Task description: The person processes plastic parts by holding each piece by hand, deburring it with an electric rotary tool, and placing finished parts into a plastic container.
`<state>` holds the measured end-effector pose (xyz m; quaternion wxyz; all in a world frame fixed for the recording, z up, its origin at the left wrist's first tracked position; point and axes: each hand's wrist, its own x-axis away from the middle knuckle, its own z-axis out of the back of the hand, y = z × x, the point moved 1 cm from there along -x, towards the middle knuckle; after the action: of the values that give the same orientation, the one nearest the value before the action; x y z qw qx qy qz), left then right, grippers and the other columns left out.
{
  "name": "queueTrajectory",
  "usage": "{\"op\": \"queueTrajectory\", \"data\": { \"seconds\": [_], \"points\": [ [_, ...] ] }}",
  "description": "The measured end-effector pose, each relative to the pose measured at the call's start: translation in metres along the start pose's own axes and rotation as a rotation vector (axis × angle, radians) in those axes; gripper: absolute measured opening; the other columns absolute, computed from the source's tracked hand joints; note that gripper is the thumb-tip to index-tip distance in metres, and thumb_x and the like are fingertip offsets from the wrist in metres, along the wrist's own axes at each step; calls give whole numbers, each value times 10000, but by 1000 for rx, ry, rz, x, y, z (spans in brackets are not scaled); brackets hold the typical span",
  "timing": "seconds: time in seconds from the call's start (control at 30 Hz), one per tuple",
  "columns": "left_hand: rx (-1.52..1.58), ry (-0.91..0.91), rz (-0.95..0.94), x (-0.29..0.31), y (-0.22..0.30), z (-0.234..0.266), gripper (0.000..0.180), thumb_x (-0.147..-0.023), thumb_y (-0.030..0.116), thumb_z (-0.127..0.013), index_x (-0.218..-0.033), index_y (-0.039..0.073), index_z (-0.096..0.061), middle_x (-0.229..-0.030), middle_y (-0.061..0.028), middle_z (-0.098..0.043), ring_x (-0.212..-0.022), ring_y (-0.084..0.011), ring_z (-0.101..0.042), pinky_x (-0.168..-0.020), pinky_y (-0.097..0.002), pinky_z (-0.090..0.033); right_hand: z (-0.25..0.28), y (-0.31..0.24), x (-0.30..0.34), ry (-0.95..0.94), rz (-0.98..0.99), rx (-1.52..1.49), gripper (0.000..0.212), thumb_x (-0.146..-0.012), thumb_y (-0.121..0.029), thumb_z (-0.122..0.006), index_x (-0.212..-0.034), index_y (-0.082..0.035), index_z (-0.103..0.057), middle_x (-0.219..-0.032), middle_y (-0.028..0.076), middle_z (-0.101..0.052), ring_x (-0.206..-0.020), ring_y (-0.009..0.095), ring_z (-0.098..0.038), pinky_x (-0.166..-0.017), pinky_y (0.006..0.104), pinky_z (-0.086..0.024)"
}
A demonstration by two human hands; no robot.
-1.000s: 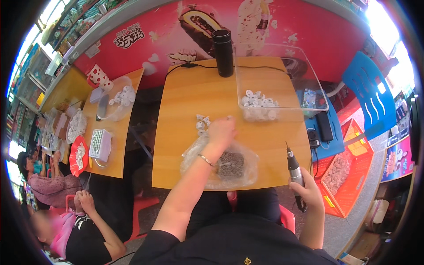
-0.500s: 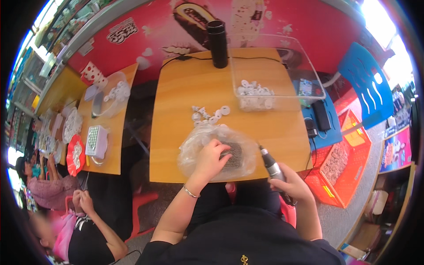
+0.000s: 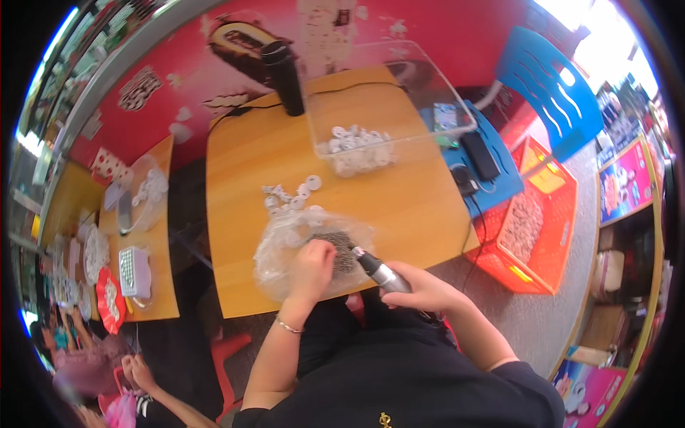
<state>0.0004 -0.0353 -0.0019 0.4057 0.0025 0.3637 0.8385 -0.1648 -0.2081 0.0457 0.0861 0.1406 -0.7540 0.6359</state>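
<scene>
My right hand point(image 3: 421, 287) is wrapped around the black-and-silver cylindrical power screwdriver point(image 3: 387, 277), its tip pointing toward the heap of tiny grey metal pieces point(image 3: 344, 251) lying amid the crumpled clear plastic bag point(image 3: 272, 251) near the front edge of the pale wooden worktop point(image 3: 242, 160). My left hand point(image 3: 312, 267) curls beside the heap, fingertips drawn together; I can't tell whether they pinch anything. I'd judge the screwdriver stiff and fairly weighty, best held round its barrel; the pieces look hard, light and slippery, best pinched singly.
</scene>
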Motion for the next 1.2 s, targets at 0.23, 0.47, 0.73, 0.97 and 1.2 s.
{"op": "queueTrajectory", "data": {
  "seconds": [0.23, 0.47, 0.73, 0.97, 1.2],
  "points": [
    [274, -29, 247, 2, -8, 13, 43, -822, 5, -636, -864, 7, -624, -752, -62, -662, -676, -115, -606, -629, -247, -463, 2, 8, -2, 23, 22, 181, 558, -860, -290, -664, -1286, -17, -428, -963, 110, -588, -836, 180, -608, -763, 314, -474],
    [433, 51, 295, 5, -3, 13, 129, -831, 6, -638, -955, -1, -601, -779, -61, -664, -684, -103, -598, -647, -239, -465, 1, 16, -2, -8, 32, 185, 546, -865, -309, -652, -1287, -42, -431, -943, 112, -605, -867, 200, -605, -787, 322, -461],
    [585, 58, 355, 7, -6, 18, 76, -913, 63, -560, -968, 12, -571, -784, -42, -657, -636, -61, -555, -547, -188, -420, -5, 13, -6, -21, -27, 146, 487, -878, -277, -652, -1240, -10, -464, -991, 90, -614, -870, 141, -598, -732, 287, -487],
    [978, 49, 504, 14, -17, 21, 218, -893, 84, -615, -1059, 42, -479, -837, -96, -688, -690, -62, -577, -582, -185, -443, -17, -5, -13, -40, -73, 87, 487, -848, -164, -674, -1250, 1, -454, -972, 73, -554, -804, 122, -571, -698, 263, -508],
    [1073, 26, 560, 16, -19, 25, 178, -879, 58, -627, -1019, 67, -517, -940, -116, -702, -619, -24, -507, -546, -157, -417, -24, -8, -24, -71, -73, 129, 444, -842, -153, -680, -1204, 0, -474, -946, 67, -566, -799, 111, -573, -687, 260, -507]
  ]
}}
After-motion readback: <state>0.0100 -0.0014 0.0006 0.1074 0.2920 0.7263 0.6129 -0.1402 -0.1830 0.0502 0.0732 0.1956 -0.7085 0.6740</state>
